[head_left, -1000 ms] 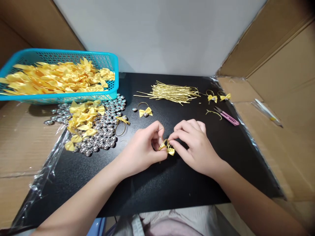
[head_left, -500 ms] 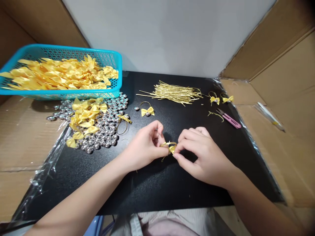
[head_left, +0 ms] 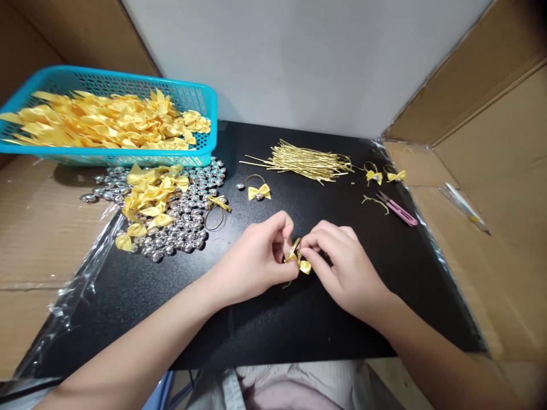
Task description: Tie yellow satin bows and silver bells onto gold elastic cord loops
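Between my hands, just above the black table, is a small yellow ribbon bow (head_left: 305, 266) with gold cord looped at it. My left hand (head_left: 260, 259) is closed, thumb and fingers pinching the bow and cord from the left. From the right, my right hand (head_left: 342, 265) pinches at the gold cord with thumb and forefinger; its fingertips partly cover the join. A thin loose end of cord pokes out below my left thumb. Beyond my left hand lie a finished-looking bow with a silver bead and cord loop (head_left: 258, 192) and another cord loop with yellow ribbon (head_left: 215, 215).
A turquoise basket (head_left: 171, 152) full of yellow bows stands back left. Before it, silver beads (head_left: 188, 236) spread around more bows (head_left: 154, 193). Gold cords (head_left: 307, 162) lie at the back. Pink snips (head_left: 401, 212), looped bows (head_left: 374, 175) and white tweezers-like tool (head_left: 465, 208) are at right.
The bow has turned between my hands and now hangs lower, with the cord loop standing up. My right fingers have moved from the bow to the cord. The view has shifted slightly.
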{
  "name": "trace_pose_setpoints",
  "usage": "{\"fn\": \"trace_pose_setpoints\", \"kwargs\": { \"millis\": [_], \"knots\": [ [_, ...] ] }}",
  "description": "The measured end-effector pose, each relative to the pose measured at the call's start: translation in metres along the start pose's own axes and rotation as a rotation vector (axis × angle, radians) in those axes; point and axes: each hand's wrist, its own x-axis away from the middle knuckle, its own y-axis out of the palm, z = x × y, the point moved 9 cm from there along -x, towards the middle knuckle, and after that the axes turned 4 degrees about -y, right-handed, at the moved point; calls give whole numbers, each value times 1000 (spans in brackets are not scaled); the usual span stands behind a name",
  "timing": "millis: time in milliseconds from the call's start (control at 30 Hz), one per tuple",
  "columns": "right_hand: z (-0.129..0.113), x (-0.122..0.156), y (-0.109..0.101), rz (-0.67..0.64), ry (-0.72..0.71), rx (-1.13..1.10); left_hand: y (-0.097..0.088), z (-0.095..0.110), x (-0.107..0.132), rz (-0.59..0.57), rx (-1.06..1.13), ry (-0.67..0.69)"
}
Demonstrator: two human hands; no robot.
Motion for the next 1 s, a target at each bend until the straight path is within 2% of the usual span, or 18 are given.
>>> {"fn": "trace_pose_setpoints", "kwargs": {
  "millis": [333,500,667,800,900,1000],
  "knots": [
    [11,-1,6,-117,116,-70,0,4,1,-5,-48,24],
    [12,-1,5,-145,121,-77,0,4,1,3,-52,19],
    [5,0,0,-116,35,-43,-2,4,1,28,-99,16],
    [0,-1,-8,-27,-27,-26,-3,6,1,21,-92,25],
    [2,-2,-11,30,-7,-16,-5,7,2,25,-61,35],
    [7,-2,-7,7,46,-35,-6,7,2,34,-52,34]
  ]
}}
